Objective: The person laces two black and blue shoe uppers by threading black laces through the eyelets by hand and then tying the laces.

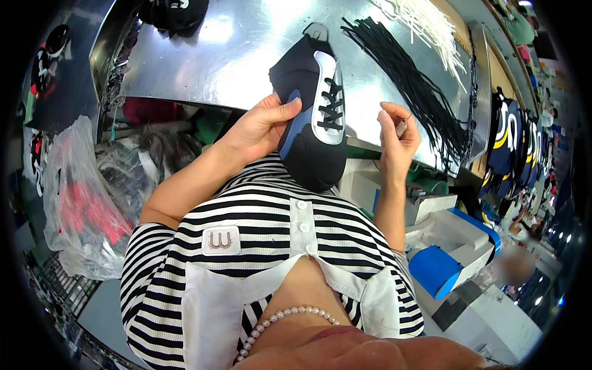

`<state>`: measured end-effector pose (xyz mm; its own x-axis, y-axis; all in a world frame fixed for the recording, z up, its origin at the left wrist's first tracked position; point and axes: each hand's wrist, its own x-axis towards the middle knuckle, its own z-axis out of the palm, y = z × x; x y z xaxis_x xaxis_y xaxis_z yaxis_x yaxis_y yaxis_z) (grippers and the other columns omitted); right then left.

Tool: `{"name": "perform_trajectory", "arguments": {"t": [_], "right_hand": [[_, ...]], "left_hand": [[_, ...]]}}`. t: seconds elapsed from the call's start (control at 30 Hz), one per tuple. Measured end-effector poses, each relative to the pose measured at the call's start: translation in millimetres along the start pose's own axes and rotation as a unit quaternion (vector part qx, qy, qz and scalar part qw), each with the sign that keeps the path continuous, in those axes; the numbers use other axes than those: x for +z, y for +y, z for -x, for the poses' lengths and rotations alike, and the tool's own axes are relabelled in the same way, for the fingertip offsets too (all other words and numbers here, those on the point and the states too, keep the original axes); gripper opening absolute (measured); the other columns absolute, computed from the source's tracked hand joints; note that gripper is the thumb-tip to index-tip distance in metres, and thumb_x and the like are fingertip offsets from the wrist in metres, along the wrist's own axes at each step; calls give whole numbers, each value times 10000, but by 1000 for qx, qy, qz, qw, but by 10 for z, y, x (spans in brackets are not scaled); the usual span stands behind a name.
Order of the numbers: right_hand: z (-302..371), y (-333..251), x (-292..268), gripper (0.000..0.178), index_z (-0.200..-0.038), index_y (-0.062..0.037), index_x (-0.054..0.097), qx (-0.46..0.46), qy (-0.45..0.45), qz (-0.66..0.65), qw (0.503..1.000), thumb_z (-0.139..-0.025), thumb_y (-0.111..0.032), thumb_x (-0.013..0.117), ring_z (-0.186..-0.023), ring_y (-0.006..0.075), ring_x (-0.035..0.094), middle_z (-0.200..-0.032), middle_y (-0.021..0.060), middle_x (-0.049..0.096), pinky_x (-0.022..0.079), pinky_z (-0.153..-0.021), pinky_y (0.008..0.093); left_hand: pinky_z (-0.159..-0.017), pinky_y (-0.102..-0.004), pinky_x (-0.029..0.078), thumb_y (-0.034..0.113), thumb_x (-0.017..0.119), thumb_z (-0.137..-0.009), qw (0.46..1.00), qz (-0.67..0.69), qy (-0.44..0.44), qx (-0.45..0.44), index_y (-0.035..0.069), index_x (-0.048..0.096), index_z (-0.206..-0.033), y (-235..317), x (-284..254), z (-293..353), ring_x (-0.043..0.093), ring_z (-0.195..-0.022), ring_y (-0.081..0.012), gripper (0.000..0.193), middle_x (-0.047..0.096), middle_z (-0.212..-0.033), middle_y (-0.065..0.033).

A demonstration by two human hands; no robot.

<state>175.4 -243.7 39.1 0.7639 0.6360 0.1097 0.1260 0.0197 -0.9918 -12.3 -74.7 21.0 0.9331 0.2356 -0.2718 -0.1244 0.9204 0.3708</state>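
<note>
My left hand [271, 123] grips a black and blue shoe upper [311, 145] by its side, the thumb lying on top. The upper is tilted toe toward me, over the table's near edge. Black laces [331, 105] criss-cross through its silvery eyelet strip. To the right of the upper and apart from it, my right hand [399, 139] is raised with its fingers curled in. A small pale thing shows between them, too small to name. A bundle of loose black laces [410, 83] lies on the metal table [246, 58] beyond that hand.
White laces [425, 28] lie at the far right. Dark shoe uppers [176, 15] sit at the far left, and several more [512, 139] are lined up on the right. Left of me hangs a clear plastic bag [86, 203]. A white and blue machine [453, 250] stands at my right.
</note>
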Motion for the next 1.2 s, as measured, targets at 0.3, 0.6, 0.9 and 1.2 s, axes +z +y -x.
{"name": "perform_trajectory", "arguments": {"t": [0.3, 0.6, 0.9, 1.2], "right_hand": [[-350, -629, 200, 223, -1014, -62, 684, -183, -342, 277, 879, -799, -4, 696, -727, 240, 623, -858, 70, 597, 490, -650, 313], [-616, -563, -6, 87, -930, 5, 658, -139, -427, 72, 891, -847, 28, 650, -791, 184, 590, -880, 59, 596, 466, -706, 297], [-446, -232, -475, 105, -947, -21, 650, 90, -395, -198, 893, -932, -123, 633, -833, 103, 510, -924, 14, 551, 404, -725, 235], [-196, 61, -201, 258, -1189, -22, 621, 44, -53, -94, 993, -989, -181, 587, -722, 35, 503, -1015, 0, 621, 410, -620, 169]], "left_hand": [[-1008, -361, 502, 179, 597, -979, 998, -15, -62, -12, 28, 487, -1344, -41, -10, -75, 616, -1138, -201, 410, 610, -1269, -103], [-1048, -370, 463, 176, 633, -953, 992, -23, -122, -25, 23, 434, -1403, -19, -4, -139, 580, -1208, -221, 515, 573, -1338, -117], [-991, -432, 523, 232, 747, -851, 995, -51, -83, -37, -32, 404, -1401, -187, 40, -275, 637, -1133, -265, 700, 614, -1268, -175], [-1019, -432, 490, 127, 706, -865, 982, -17, -184, -49, -46, 425, -1387, -118, -10, -361, 620, -1152, -290, 617, 598, -1286, -182]]}}
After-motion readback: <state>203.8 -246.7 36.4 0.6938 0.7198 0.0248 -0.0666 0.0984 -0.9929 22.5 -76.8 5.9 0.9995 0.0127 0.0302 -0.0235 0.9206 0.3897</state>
